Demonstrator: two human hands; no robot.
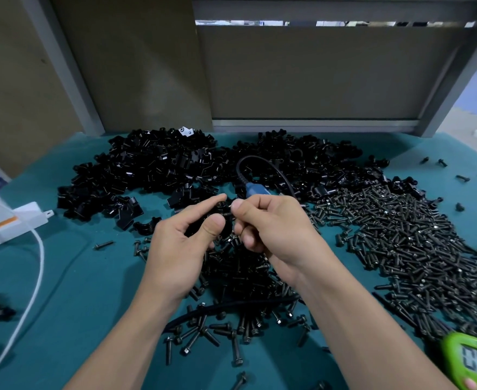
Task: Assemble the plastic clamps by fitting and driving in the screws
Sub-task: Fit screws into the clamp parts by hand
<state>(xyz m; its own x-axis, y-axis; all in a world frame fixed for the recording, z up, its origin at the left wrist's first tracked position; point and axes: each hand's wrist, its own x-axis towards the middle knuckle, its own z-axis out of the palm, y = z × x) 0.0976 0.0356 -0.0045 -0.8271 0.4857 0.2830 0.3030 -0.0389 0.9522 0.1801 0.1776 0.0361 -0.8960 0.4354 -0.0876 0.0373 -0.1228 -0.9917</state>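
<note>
Where the two hands meet above the middle of the teal mat (71, 291), the held pieces are listed first

- Black plastic clamp (216, 214): pinched between thumb and forefinger of the left hand (184, 249), raised off the mat.
- Black screw (227, 214): pinched narrowly between thumb and forefinger of the right hand (276, 232). Its long axis lies left to right, and the left end touches the clamp.
- Blue-bodied tool (255, 190) with looped black cable (262, 164): just beyond the right knuckles; whether the hand grips it cannot be told.
- Loose clamps (153, 170): two black heaps across the far half of the mat, lying directly on the cloth.
- Loose screws (400, 237): a wide spread on the right, with more under and near the forearms, pointing every way.
- White box (9, 223): left edge, contents not legible; a white cable (35, 280) curves from it toward the near edge.
- Green timer (473, 361): near right corner.
- Grey panels (316, 71): upright along the far edge of the mat.
- Bare cloth: near left, between the white cable and the left forearm
</note>
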